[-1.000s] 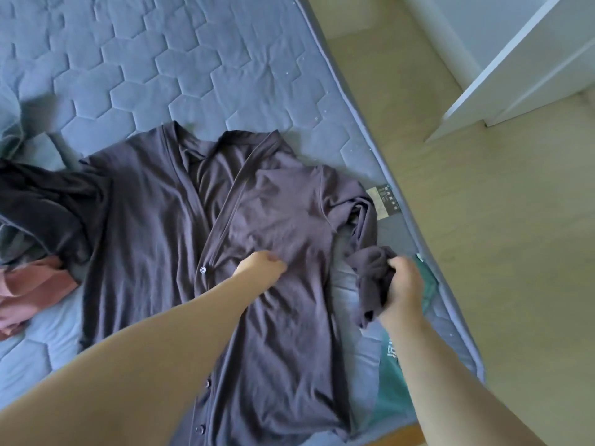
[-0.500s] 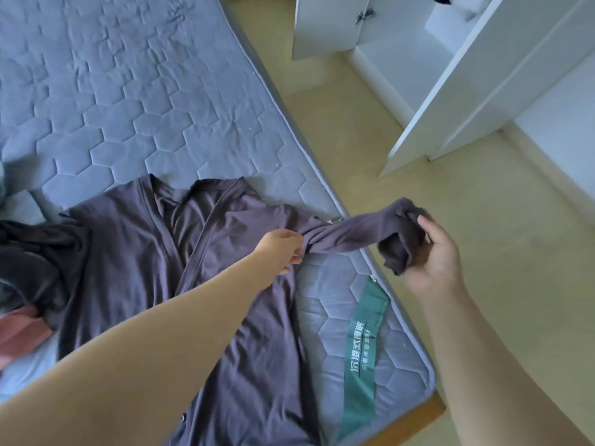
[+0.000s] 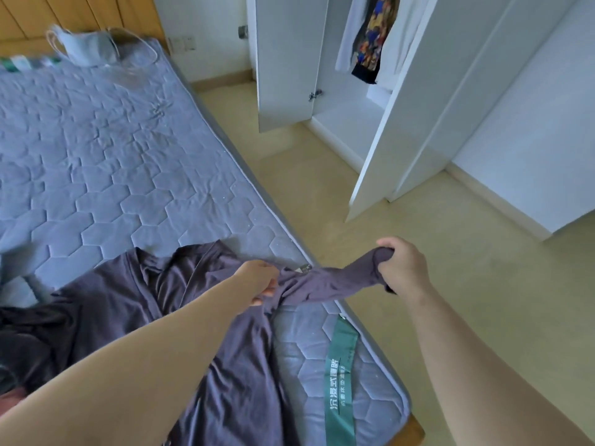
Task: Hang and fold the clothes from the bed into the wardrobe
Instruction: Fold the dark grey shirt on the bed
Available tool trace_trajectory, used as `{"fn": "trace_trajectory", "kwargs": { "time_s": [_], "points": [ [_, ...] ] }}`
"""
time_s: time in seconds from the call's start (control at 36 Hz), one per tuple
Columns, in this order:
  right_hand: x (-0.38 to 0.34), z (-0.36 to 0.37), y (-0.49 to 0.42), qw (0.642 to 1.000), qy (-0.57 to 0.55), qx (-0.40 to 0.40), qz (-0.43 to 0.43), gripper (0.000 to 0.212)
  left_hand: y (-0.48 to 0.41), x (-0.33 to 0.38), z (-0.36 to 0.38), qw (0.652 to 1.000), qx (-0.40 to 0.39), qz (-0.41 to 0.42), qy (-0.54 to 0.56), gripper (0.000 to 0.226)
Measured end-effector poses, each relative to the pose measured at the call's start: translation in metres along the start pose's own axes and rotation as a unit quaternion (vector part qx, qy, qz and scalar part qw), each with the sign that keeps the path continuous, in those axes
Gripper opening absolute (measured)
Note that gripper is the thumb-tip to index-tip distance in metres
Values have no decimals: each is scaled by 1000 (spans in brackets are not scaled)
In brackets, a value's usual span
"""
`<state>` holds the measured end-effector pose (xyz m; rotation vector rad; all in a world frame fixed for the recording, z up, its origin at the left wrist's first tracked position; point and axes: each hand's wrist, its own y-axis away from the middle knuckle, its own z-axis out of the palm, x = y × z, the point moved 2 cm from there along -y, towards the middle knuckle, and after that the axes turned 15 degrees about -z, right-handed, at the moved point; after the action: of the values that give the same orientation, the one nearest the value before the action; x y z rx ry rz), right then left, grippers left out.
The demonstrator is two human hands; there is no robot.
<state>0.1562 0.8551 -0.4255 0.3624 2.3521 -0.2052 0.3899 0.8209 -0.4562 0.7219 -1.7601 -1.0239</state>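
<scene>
A dark purple button shirt (image 3: 225, 365) lies spread on the blue quilted mattress (image 3: 112, 175). My left hand (image 3: 257, 281) grips the shirt at its right shoulder, near the mattress edge. My right hand (image 3: 399, 268) holds the cuff end of the right sleeve (image 3: 331, 281), which is stretched out past the mattress edge above the floor. The white wardrobe (image 3: 351, 123) stands open at the upper right, with a colourful garment (image 3: 370, 37) and white clothes hanging inside.
More dark clothing (image 3: 22, 342) is heaped at the left edge of the bed. A face mask (image 3: 87, 46) lies near the wooden headboard. The wardrobe's open doors (image 3: 396, 123) jut into the pale floor (image 3: 467, 284) between bed and wardrobe.
My right hand pulled the sleeve out to the right, off the bed's edge, straightening it. My left hand moved from the shirt's chest to its shoulder. The view tilted up towards the wardrobe.
</scene>
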Motion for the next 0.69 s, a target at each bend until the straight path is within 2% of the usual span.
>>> {"fn": "trace_trajectory", "kwargs": {
  "time_s": [0.08, 0.22, 0.33, 0.42, 0.5, 0.58, 0.64, 0.69],
  "points": [
    [-9, -8, -2, 999, 10, 33, -38, 36, 13, 10, 2, 1000, 2, 11, -17, 25],
    [-27, -26, 0, 988, 0, 110, -111, 34, 29, 19, 4, 999, -23, 7, -44, 30],
    [-31, -33, -1, 981, 47, 105, -156, 34, 34, 17, 3, 999, -29, -6, -32, 30],
    [-26, -36, -2, 979, 99, 108, -142, 31, 34, 13, 1, 999, -38, -16, -23, 31],
    [-29, -34, 0, 988, 26, 60, -137, 37, 36, 8, 0, 999, -37, -20, -10, 30],
    [-26, -30, -3, 996, 9, 29, -83, 39, 34, 3, -4, 1000, 1, -4, -13, 18],
    [-20, -27, -6, 999, 7, 30, -29, 28, 33, 0, -6, 1000, 15, 3, -11, 8],
    [-16, -27, -7, 998, -24, 47, 19, 18, 32, -3, -9, 1000, 22, 6, -12, 8]
  ]
}}
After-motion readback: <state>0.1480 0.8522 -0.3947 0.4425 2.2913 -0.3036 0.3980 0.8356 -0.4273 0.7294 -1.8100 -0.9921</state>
